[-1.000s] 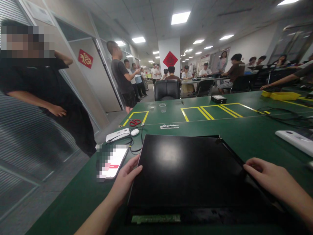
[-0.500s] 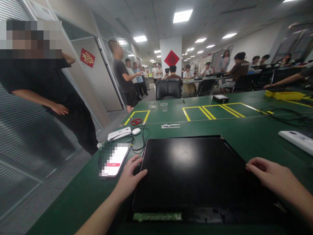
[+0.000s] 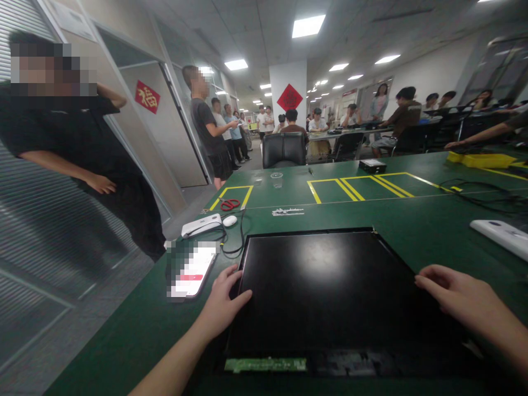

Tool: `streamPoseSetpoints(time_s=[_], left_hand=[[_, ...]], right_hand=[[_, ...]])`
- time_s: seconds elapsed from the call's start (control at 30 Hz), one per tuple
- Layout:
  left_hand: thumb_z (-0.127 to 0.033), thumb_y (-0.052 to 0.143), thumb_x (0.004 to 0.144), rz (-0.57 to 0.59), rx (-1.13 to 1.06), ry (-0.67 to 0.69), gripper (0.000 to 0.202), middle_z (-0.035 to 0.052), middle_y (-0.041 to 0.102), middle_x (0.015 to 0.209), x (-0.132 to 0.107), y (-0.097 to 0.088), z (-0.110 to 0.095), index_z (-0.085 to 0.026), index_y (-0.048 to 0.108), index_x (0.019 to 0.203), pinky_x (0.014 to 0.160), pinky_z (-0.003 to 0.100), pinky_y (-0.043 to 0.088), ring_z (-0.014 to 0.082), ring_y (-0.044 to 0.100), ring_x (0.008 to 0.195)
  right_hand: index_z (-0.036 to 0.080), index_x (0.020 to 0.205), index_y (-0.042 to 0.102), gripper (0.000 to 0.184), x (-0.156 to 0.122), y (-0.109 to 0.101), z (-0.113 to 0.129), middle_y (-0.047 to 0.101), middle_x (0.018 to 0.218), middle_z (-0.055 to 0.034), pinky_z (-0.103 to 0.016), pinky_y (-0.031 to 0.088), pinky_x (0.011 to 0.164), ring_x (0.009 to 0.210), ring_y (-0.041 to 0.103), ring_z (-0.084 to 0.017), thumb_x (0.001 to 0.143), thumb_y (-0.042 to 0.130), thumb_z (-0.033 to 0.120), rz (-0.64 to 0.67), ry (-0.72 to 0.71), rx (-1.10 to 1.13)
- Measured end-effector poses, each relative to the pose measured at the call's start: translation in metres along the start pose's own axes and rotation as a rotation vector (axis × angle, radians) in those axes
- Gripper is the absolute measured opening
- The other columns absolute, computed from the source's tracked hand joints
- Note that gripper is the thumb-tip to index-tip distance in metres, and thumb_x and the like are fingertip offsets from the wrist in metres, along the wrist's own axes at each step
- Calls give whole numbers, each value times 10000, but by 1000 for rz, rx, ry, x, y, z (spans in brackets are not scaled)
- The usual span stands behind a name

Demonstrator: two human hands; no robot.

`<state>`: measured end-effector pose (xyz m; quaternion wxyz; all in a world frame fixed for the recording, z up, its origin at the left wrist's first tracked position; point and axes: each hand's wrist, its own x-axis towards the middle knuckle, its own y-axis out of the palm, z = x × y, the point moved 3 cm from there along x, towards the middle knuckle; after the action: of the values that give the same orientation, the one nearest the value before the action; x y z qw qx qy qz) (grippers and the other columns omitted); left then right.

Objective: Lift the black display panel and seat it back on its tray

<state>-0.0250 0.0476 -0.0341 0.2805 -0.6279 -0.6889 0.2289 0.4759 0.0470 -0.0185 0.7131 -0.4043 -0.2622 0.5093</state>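
Note:
A black LCD panel [image 3: 325, 291] lies flat in a thin dark frame [image 3: 313, 231] on the green table in front of me. A strip of green circuit board [image 3: 266, 364] shows along its near edge. My left hand [image 3: 225, 300] grips the panel's left edge, thumb on the face and fingers along the side. At the right edge, my right hand [image 3: 449, 289] has its thumb and fingers pinched together on the border. Its fingertips are partly hidden. To the left of my left hand lies a phone [image 3: 200, 272] with a lit screen.
Beyond the phone are a white device [image 3: 202, 225], a white mouse [image 3: 230, 221], cables and red-handled scissors [image 3: 230, 205]. White scraps [image 3: 287, 212] lie behind the panel. Another white device [image 3: 501, 237] is at right. A person [image 3: 78, 137] stands at left; others sit farther back.
The panel has settled lower and slightly toward me, so more of the frame's far border shows. My left hand has shifted slightly right with it; my right hand has barely moved.

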Motion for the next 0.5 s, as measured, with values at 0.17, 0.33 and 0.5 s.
streamPoseSetpoints(time_s=[0.17, 0.33, 0.5], left_hand=[[-418, 705, 744, -4, 26, 17, 540, 224, 559, 1484, -1, 2, 2, -149, 735, 1211, 1200, 578, 328, 416, 482, 1422], [-396, 705, 758, 1, 58, 19, 528, 198, 568, 1484, -4, 1, -1, -181, 724, 1240, 1198, 589, 325, 414, 479, 1421], [-379, 702, 768, 32, 97, 27, 595, 257, 522, 1523, -8, 4, -6, -123, 695, 1305, 1203, 619, 303, 450, 440, 1446]], right_hand=[[293, 750, 717, 406, -1, 1, -2, 753, 717, -64, -412, 495, 665, 629, 702, -290, 723, 460, 607, 48, 58, 12], [297, 741, 712, 390, -3, 3, -2, 731, 647, -44, -412, 482, 634, 550, 678, -276, 734, 469, 603, 49, 43, 38], [300, 726, 711, 381, -3, 3, -3, 747, 676, -48, -408, 492, 638, 564, 685, -277, 745, 476, 598, 33, 32, 34]])
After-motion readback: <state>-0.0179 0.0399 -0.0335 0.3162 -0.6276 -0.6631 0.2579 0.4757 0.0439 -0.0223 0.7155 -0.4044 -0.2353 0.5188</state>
